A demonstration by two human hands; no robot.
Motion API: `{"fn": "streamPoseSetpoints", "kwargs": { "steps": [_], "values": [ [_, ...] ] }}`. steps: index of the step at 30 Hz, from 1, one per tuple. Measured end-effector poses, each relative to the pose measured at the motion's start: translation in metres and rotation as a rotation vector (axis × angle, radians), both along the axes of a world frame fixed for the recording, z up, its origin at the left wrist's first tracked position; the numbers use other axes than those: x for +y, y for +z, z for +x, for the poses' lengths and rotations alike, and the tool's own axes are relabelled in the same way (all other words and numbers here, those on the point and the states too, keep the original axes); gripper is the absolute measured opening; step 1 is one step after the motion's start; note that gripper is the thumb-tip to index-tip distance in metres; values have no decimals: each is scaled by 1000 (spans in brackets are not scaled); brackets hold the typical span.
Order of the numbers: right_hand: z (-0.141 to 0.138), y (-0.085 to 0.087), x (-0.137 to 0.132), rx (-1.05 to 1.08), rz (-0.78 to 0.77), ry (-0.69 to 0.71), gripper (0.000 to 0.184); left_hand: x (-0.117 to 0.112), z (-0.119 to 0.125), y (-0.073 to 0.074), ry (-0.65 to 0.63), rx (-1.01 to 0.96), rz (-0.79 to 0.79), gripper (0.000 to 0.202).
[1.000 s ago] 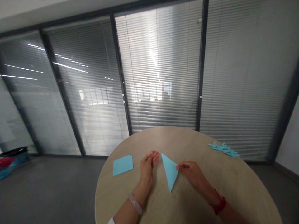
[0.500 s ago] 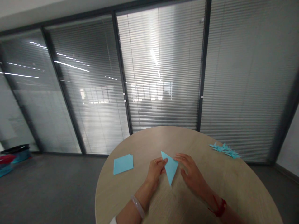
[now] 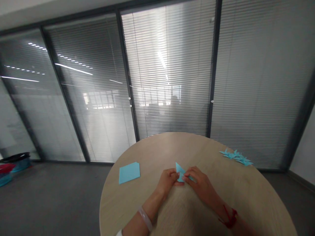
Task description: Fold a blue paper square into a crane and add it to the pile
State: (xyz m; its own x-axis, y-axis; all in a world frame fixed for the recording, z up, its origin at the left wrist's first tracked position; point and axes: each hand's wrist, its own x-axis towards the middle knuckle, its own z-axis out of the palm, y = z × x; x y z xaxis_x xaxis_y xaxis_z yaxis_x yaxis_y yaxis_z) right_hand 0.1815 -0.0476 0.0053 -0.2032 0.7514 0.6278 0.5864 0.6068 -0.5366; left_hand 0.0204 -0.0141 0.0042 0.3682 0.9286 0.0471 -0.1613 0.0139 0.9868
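A light blue folded paper triangle point(image 3: 179, 169) sits near the middle of the round wooden table point(image 3: 246, 200), pinched between both hands. My left hand point(image 3: 168, 180) grips its left side with fingers curled. My right hand point(image 3: 199, 182) holds its right side, fingertips pressed on the paper. Only the paper's upper tip shows above the fingers. A pale bracelet is on my left wrist and a red cord on my right.
A stack of light blue square sheets point(image 3: 129, 172) lies on the table's left part. Several folded blue paper pieces point(image 3: 236, 156) lie at the far right edge. Glass walls with blinds stand behind the table. Coloured bins point(image 3: 12, 164) sit on the floor at far left.
The triangle lay flat on the table with my hands beside it. Both hands have closed in on it, and it now looks smaller, mostly covered by my fingers.
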Motion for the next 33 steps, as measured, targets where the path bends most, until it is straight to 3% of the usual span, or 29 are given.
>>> {"fn": "streamPoseSetpoints", "kwargs": {
  "steps": [11,16,23,28,33],
  "values": [
    [7,-1,5,197,-126,-143,13,-12,8,3,-143,98,69,21],
    [8,4,3,282,-295,-110,16,-15,9,7,-194,73,98,32],
    [12,-2,10,434,-315,-95,18,-23,12,9,-261,-25,69,55],
    [13,-2,11,458,-347,-78,25,-23,14,9,-221,23,91,51],
    [11,3,8,428,-382,-91,26,-16,13,0,-158,144,134,44]
  ]
}}
